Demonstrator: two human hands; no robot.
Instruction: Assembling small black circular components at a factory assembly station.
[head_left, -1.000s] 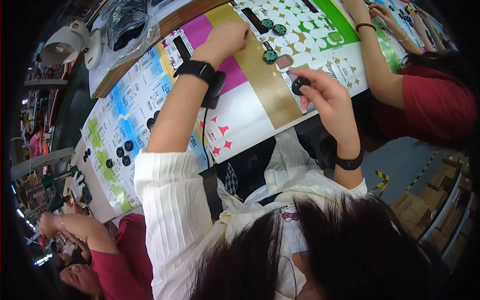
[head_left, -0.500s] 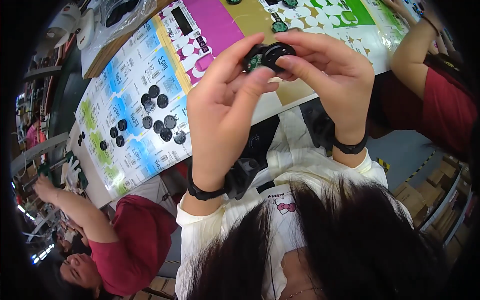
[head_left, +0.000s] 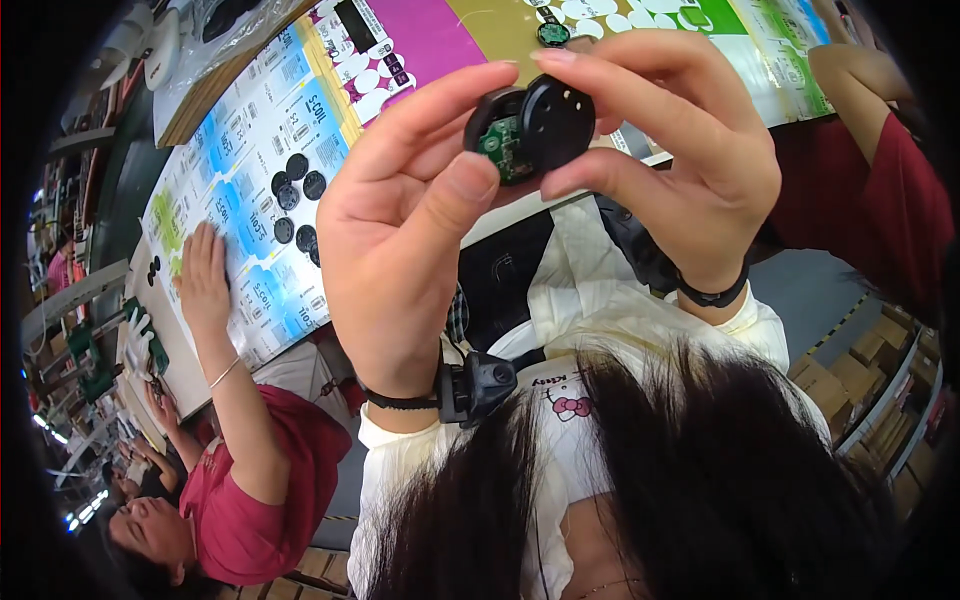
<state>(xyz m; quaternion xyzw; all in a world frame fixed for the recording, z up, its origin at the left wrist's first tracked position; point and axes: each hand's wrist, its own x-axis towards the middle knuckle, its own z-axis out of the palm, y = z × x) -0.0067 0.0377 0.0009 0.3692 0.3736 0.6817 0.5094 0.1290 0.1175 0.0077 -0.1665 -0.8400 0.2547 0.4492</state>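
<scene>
Fingers of the left hand (head_left: 400, 240) and right hand (head_left: 680, 160) pinch a round black casing (head_left: 530, 125), its green circuit board (head_left: 497, 140) exposed.

We see black round shell (head_left: 545, 120) with green circuit board (head_left: 498, 140) | bench (head_left: 420, 50) sheet: blue-white, magenta, tan, green panels | black discs (head_left: 297, 190) upper left | co-worker's red shirt (head_left: 250, 490) lower left | black wristbands (head_left: 712, 296).

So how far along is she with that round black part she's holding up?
Done: the black disc is lifted off the table. In hand: left hand and right hand pinch it, green circuit board exposed, halves not closed. Left: loose black discs lie on the table.
</scene>
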